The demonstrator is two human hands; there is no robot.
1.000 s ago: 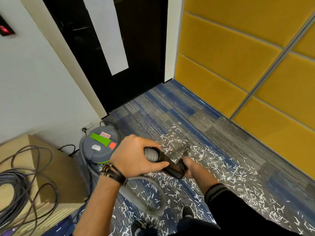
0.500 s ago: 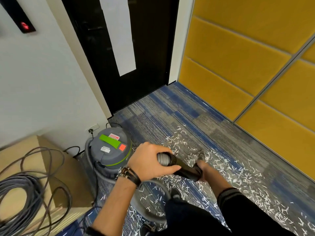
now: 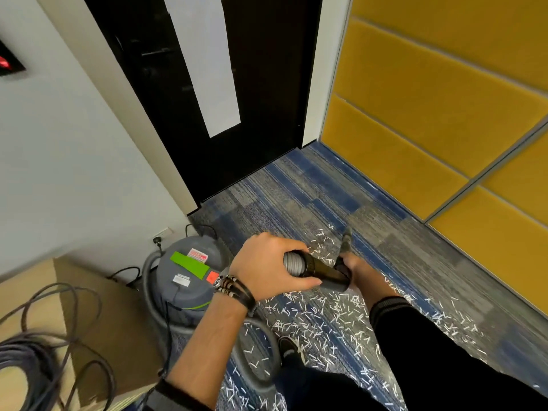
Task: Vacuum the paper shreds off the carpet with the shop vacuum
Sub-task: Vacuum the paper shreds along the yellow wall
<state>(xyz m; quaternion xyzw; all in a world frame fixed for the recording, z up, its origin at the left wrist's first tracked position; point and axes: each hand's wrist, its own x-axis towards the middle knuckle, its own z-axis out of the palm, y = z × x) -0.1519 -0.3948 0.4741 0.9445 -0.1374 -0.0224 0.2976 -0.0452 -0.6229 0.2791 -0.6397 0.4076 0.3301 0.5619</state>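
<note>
The grey shop vacuum (image 3: 189, 280), with a green strip on its lid, stands by the wall at the left. Its grey ribbed hose (image 3: 258, 378) loops over the carpet to a black wand (image 3: 323, 269). My left hand (image 3: 267, 268) grips the hose end where it joins the wand. My right hand (image 3: 353, 266) holds the wand lower down, and its fingers are mostly hidden. The wand's nozzle (image 3: 345, 241) points at the carpet among white paper shreds (image 3: 326, 318), which lie scattered over the blue-grey carpet (image 3: 296, 197).
A black door (image 3: 261, 84) closes the far end and yellow padded panels (image 3: 430, 114) line the right wall. A cardboard box (image 3: 98, 307) with coiled grey cable (image 3: 35, 351) sits at the left. A wall socket (image 3: 161, 234) holds the vacuum's plug. My shoe (image 3: 289, 348) stands among the shreds.
The view has tilted up toward the door and both hands with the wand have moved farther forward. The nozzle now reaches the far edge of the shreds.
</note>
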